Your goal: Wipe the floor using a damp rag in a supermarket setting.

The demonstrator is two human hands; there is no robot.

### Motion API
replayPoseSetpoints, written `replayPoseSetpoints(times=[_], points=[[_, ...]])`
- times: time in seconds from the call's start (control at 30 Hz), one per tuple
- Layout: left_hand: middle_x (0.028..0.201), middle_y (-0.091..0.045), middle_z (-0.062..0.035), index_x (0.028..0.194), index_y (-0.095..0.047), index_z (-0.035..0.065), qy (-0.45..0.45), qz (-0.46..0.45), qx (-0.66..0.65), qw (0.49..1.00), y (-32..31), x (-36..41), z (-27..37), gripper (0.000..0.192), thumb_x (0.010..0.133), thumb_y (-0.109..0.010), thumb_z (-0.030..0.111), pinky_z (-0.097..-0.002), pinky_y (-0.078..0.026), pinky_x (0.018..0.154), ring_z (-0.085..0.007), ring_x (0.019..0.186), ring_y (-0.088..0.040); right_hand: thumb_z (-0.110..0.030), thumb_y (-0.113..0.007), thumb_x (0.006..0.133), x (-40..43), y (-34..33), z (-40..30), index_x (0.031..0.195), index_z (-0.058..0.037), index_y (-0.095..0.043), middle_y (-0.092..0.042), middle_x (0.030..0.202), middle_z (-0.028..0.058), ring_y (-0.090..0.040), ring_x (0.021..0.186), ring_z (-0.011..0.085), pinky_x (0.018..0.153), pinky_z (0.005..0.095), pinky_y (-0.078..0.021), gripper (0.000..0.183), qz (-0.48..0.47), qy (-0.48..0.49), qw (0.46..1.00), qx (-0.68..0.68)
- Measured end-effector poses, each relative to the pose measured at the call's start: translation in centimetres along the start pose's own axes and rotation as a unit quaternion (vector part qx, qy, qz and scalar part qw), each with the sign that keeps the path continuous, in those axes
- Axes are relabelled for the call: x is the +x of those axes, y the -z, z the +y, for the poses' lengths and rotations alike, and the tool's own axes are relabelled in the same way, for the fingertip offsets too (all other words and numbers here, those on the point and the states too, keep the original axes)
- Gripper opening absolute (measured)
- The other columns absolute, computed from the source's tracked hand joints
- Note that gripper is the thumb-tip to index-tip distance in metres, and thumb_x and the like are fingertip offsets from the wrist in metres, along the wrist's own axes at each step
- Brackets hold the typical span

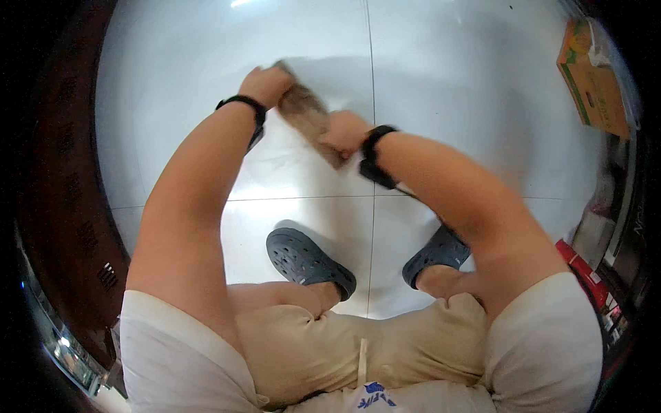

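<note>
My left hand (266, 86) grips the far end of a brown strip-like thing (305, 108). Closed around its nearer end is my right hand (347, 133). The strip slants between both hands above the tiled floor. It is blurred, and I cannot tell whether it is cloth or something stiffer. Its ends are partly covered by my fingers. A black band (250, 106) circles my left wrist, and another black band (379, 147) with a small box sits on my right wrist.
Glossy pale floor tiles (439, 77) spread below. My feet wear dark clogs, the left clog (304, 258) and the right clog (436, 253). Dark brown furniture (67, 155) runs along the left. At right are a cardboard box (594, 93) and a red item (583, 271).
</note>
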State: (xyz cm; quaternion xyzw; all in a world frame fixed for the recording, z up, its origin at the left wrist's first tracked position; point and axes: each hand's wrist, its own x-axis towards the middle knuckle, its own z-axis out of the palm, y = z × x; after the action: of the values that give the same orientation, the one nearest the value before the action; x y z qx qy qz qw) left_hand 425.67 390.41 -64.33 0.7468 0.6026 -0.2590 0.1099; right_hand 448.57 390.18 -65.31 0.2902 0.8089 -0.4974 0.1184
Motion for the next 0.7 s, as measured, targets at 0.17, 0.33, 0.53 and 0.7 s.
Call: replayPoseSetpoints(times=[0.17, 0.33, 0.53, 0.7], points=[[0.145, -0.049, -0.0092, 0.136, -0.05, 0.0143, 0.054, -0.048, -0.073, 0.995, -5.5, -8.4, -5.2, 0.055, 0.085, -0.07, 0.02, -0.0472, -0.052, 0.098, -0.0335, 0.13, -0.052, -0.011, -0.059, 0.089, 2.2, -6.2, -9.5, 0.091, -0.0093, -0.078, -0.075, 0.093, 0.0116, -0.073, 0.085, 0.0273, 0.07, 0.0437, -0.0566, 0.019, -0.035, 0.054, 0.93, -0.363], [0.136, -0.049, -0.0056, 0.136, -0.047, 0.0214, 0.076, 0.035, -0.089, 0.992, -6.6, -9.2, -3.7, 0.052, 0.088, -0.065, 0.014, -0.0447, -0.051, 0.097, -0.0305, 0.126, -0.05, -0.018, -0.053, 0.095, 3.4, -8.9, -4.5, 0.101, -0.009, -0.07, -0.07, 0.102, 0.0055, -0.062, 0.105, 0.028, 0.088, 0.0438, -0.048, 0.02, 0.206, 0.226, 0.88, -0.365], [0.136, -0.047, -0.0035, 0.138, -0.047, 0.0252, 0.066, 0.08, -0.099, 0.99, -6.5, -6.2, -2.9, 0.056, 0.087, -0.063, 0.007, -0.045, -0.051, 0.099, -0.0279, 0.13, -0.049, -0.02, -0.055, 0.093, 2.5, -4.4, -3.1, 0.106, -0.0095, -0.066, -0.066, 0.107, 0.0065, -0.057, 0.108, 0.0249, 0.095, 0.0386, -0.042, 0.02, 0.166, 0.179, 0.877, -0.414], [0.136, -0.048, -0.0046, 0.13, -0.057, 0.0225, 0.057, 0.199, -0.152, 0.966, -5.0, -0.6, -1.6, 0.045, 0.088, -0.063, 0.008, -0.0462, -0.046, 0.106, -0.032, 0.131, -0.046, -0.02, -0.058, 0.092, 1.9, -0.4, -5.7, 0.11, -0.0064, -0.067, -0.063, 0.115, 0.0089, -0.054, 0.111, 0.024, 0.094, 0.0377, -0.0409, 0.025, 0.031, 0.089, 0.882, -0.462]])
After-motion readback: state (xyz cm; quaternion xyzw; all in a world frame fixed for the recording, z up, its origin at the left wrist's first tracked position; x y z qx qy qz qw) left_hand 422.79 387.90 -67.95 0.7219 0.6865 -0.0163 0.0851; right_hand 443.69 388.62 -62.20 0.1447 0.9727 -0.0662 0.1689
